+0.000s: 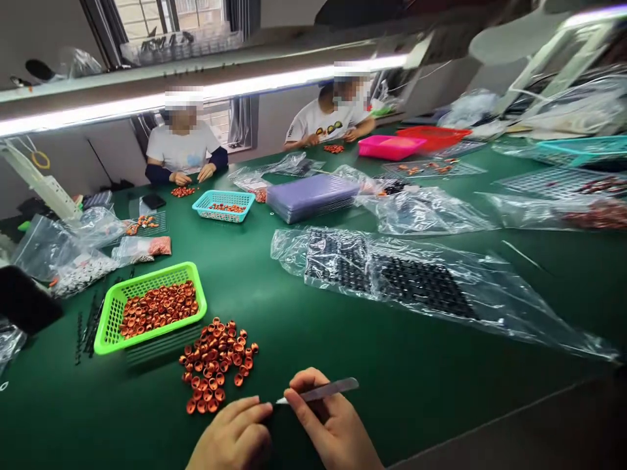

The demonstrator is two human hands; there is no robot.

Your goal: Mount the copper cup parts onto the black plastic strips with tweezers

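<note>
My right hand (330,421) grips slim metal tweezers (333,390), slanted, with the pale pointed tip toward my left hand. Close to that tip, my left hand (235,434) has its fingers curled and pressed together at the table's near edge. Whatever they pinch, if anything, is hidden or too small to make out. Just beyond my left hand lies a loose pile of small copper-orange metal cups (215,359), some showing their hollow side. Behind the pile stands a bright green plastic basket (202,294) holding many more of the same cups.
Clear plastic bags with black gridded pieces (386,271) lie across the middle right. Farther back are a purple tray stack (313,196), a blue basket (224,212) and a pink tray (389,147). Two co-workers (181,147) sit across the green table (392,378), beneath a lamp bar.
</note>
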